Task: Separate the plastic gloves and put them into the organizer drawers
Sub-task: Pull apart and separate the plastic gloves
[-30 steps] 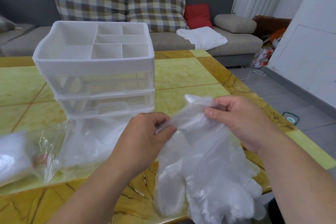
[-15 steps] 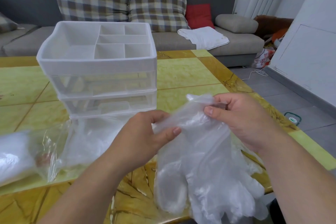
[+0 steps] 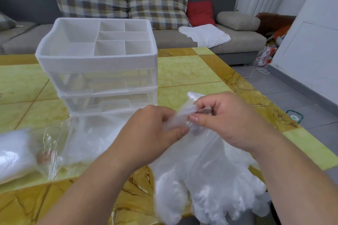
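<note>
Over the counter [image 3: 182,71] edge nearest me, I see my left hand [image 3: 151,133] and right hand [image 3: 228,120], fingers [image 3: 198,117] pinching the cuff of the bunched plastic gloves [image 3: 201,179], which hang down in front and right of the white organizer [image 3: 98,64].

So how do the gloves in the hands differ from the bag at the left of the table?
The gloves are loose, their fingers reaching past the near edge of the table; the bag is full and lies on the table. The left hand and the right hand pinch the gloves at the cuff; nothing touches the bag. Both are whitish, see-through plastic.
</note>
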`<control>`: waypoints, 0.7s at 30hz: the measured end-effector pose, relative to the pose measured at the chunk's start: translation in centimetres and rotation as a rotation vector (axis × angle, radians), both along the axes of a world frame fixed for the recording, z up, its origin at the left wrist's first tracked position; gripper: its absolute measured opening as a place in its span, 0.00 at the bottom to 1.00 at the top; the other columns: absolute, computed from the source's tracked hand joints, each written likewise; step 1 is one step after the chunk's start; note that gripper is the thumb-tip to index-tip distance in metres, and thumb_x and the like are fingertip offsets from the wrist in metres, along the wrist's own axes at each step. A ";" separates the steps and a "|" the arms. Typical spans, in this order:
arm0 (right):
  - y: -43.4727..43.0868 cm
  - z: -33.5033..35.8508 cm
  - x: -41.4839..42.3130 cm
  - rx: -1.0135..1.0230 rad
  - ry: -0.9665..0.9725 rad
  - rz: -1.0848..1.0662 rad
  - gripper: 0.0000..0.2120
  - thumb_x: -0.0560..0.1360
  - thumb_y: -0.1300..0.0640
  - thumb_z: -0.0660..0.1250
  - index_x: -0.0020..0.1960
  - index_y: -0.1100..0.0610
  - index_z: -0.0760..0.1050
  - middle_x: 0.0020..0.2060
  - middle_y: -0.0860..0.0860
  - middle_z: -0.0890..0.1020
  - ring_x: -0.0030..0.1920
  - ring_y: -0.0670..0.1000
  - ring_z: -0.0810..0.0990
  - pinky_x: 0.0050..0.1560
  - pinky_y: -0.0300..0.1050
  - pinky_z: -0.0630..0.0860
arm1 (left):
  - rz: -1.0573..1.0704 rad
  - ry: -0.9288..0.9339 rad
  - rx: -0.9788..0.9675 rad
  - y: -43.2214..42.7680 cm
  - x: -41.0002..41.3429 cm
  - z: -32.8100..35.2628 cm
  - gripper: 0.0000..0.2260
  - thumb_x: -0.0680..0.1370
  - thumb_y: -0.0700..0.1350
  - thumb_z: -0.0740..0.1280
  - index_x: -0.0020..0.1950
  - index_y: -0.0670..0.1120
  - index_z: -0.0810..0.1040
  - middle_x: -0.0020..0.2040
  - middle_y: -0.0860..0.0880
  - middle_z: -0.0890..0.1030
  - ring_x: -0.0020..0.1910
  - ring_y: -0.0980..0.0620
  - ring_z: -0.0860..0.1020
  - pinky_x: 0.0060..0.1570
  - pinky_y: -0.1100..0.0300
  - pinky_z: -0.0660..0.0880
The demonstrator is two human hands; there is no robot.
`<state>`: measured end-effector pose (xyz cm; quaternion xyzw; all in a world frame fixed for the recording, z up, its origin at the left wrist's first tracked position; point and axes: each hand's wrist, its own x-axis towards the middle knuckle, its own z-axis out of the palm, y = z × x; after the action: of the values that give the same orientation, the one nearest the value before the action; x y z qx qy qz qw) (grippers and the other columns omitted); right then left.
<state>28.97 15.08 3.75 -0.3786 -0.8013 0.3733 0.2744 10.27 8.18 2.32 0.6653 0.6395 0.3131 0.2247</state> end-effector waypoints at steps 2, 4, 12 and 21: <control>-0.2 0.1 -0.4 0.018 -0.017 0.007 0.02 0.74 0.60 0.74 0.42 0.57 0.83 0.38 0.57 0.83 0.37 0.57 0.79 0.37 0.46 0.74 | 0.015 -0.021 -0.033 0.1 0.3 -0.2 0.18 0.76 0.54 0.72 0.31 0.45 0.76 0.23 0.54 0.67 0.23 0.55 0.64 0.27 0.59 0.61; -0.4 0.1 -0.4 0.005 -0.050 0.016 0.05 0.72 0.61 0.75 0.41 0.52 0.82 0.36 0.51 0.82 0.34 0.47 0.77 0.36 0.43 0.72 | 0.023 -0.015 -0.040 0.0 0.3 0.0 0.20 0.77 0.51 0.71 0.29 0.44 0.73 0.22 0.54 0.65 0.22 0.54 0.64 0.26 0.61 0.59; 0.6 0.0 0.7 -0.042 -0.325 -0.132 0.14 0.68 0.70 0.65 0.33 0.53 0.80 0.27 0.50 0.78 0.27 0.48 0.72 0.26 0.40 0.67 | 0.046 -0.092 -0.044 -0.9 -1.5 2.0 0.10 0.75 0.39 0.70 0.37 0.49 0.86 0.32 0.46 0.82 0.30 0.52 0.78 0.32 0.51 0.76; 0.4 0.5 -0.8 -0.115 -0.259 -0.035 0.04 0.71 0.63 0.73 0.38 0.57 0.80 0.30 0.45 0.81 0.29 0.49 0.77 0.33 0.45 0.73 | 0.100 -0.286 -0.091 -1.9 -3.4 3.1 0.11 0.75 0.35 0.69 0.37 0.47 0.87 0.33 0.46 0.84 0.32 0.48 0.83 0.36 0.51 0.80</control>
<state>28.19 15.47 4.20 -0.4527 -0.8005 0.3618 0.1532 6.85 6.32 5.43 0.5705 0.6468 0.3859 0.3275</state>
